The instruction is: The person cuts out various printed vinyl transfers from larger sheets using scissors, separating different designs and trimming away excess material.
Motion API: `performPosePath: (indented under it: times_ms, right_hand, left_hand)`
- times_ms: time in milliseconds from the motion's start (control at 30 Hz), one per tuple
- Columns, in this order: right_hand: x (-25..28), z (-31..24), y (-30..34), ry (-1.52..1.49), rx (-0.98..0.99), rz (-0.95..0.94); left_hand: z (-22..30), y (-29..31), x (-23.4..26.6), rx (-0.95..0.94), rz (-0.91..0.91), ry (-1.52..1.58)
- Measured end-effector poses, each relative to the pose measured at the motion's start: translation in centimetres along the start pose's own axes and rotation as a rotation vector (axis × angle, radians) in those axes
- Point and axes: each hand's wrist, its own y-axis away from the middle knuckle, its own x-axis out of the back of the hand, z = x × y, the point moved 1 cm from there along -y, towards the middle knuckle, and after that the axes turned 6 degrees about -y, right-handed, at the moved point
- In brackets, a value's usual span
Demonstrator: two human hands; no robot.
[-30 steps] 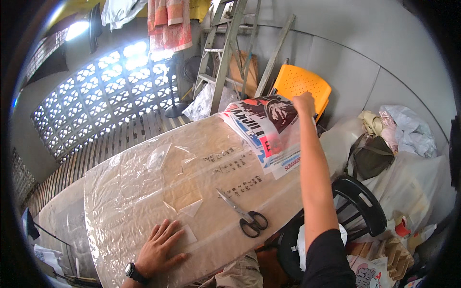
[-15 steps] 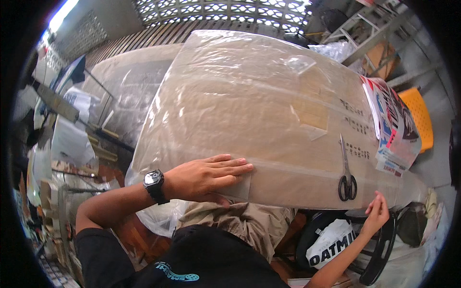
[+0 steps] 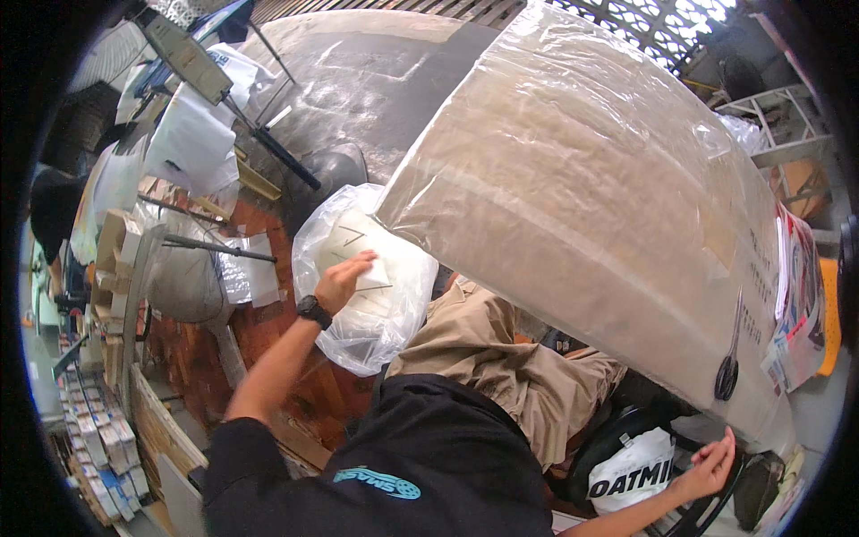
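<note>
Clear plastic bag (image 3: 367, 286) beside the surface (image 3: 591, 197), light and soft, is best gripped at its rim; left hand (image 3: 343, 279) reaches inside with fingers curled, right hand (image 3: 711, 465) hangs loosely open.

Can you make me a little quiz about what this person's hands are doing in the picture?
1. True or false: the left hand reaches into a clear plastic bag.
2. What tool lies on the plastic-covered table?
A. hammer
B. scissors
C. spoon
3. Fill in: the right hand is by the black ____.

Key:
1. true
2. B
3. chair
</note>
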Motion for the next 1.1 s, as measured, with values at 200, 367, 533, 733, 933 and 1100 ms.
performPosePath:
  times_ms: [200,367,533,733,933,1100]
  right_hand:
    - [1.8,9.7,2.7,0.153,-0.02,-0.088]
    - [6.3,10.0,8.0,0.679,-0.235,0.275]
    - [12.4,14.3,19.4,0.965,-0.497,0.325]
    - [17.1,7.2,20.1,0.935,-0.554,0.671]
    - [32.7,1.7,28.6,1.376,-1.031,0.932]
    - [33.1,3.7,34.3,1.423,-1.315,0.796]
  left_hand:
    - [-14.0,6.9,-17.2,0.562,-0.467,-0.473]
    - [-16.0,7.6,-19.0,0.807,-0.088,0.168]
    - [-12.0,0.9,-14.9,0.466,-0.298,-0.36]
    - [-4.8,-5.0,-12.2,0.259,-0.316,-0.392]
    - [4.3,-9.5,-10.0,0.058,-0.354,-0.306]
    - [15.3,-12.0,-7.1,-0.215,-0.413,-0.075]
